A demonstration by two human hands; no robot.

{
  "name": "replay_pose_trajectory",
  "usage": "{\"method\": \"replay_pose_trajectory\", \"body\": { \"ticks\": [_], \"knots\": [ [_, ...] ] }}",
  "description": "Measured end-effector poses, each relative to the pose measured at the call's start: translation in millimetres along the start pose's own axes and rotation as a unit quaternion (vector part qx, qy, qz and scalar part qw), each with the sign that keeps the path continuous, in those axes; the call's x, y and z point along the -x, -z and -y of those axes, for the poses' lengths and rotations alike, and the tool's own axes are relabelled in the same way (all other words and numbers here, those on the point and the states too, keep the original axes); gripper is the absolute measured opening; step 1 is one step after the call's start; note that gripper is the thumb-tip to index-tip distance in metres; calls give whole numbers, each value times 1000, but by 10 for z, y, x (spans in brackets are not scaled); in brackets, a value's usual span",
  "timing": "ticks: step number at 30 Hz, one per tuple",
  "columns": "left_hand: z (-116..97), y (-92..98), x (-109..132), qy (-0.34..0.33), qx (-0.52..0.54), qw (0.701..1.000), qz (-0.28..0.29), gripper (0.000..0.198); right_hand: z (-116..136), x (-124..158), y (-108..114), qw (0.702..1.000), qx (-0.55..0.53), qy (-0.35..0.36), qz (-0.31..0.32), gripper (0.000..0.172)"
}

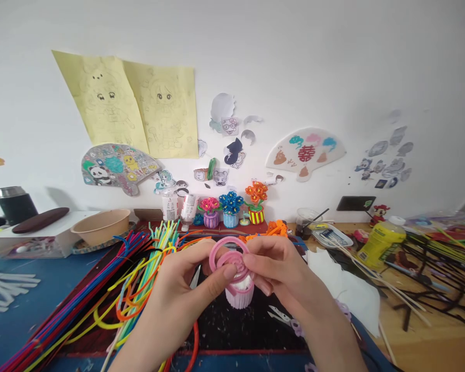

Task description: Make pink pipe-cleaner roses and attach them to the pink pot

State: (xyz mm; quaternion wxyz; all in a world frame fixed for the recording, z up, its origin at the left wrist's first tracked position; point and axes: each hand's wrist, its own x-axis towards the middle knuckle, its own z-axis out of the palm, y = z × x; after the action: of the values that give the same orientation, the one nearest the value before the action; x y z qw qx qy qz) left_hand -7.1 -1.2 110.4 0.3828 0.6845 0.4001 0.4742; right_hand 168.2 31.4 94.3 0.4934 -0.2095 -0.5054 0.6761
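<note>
Looking over the head view, one observer asks, "What does the person hold?"

"A pink pipe-cleaner coil [228,258], sitting on top of a small pink ribbed pot [239,298] over the black mat [232,330]," the other replies. "Whether the pot rests on the mat cannot be told. The left hand [186,281] pinches the coil's loop between thumb and forefinger. The right hand [279,268] is closed on the coil and the pot's top from the other side."

"What might go wrong?"

"The outer loop stands loose from the spiral. If either pinch slackens, the wire could probably spring open, or the pot could tip out of the fingers."

"And room?"

"Tight at the sides. The bundle of coloured pipe cleaners [101,289] lies just beside the left forearm. Scissors [277,313] lie close under the right hand, with white paper [349,289] beyond. The little flower pots [231,209] stand well behind. Free space is upward and back toward the person."
</note>
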Motion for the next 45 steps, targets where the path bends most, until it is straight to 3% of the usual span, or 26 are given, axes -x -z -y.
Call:
{"method": "replay_pose_trajectory", "body": {
  "ticks": [15,22,29,38,45],
  "knots": [
    [10,4,8,16,32,999,-6,20,-32,-48,-2,997,-49,-59,12,31],
    [-40,-30,-22,18,59,998,-21,14,-22,-55,-30,999,-13,-43,-2,36],
    [-45,-15,-33,47,24,998,-45,23,20,-31,65,998,58,12,10,30],
    [-37,-13,-33,53,-8,997,-49,24,64,-10,22,989,139,24,-42,24],
    [-53,-60,-52,37,85,995,-43,16,30,-19,15,994,100,16,-29,26]
  ]
}}
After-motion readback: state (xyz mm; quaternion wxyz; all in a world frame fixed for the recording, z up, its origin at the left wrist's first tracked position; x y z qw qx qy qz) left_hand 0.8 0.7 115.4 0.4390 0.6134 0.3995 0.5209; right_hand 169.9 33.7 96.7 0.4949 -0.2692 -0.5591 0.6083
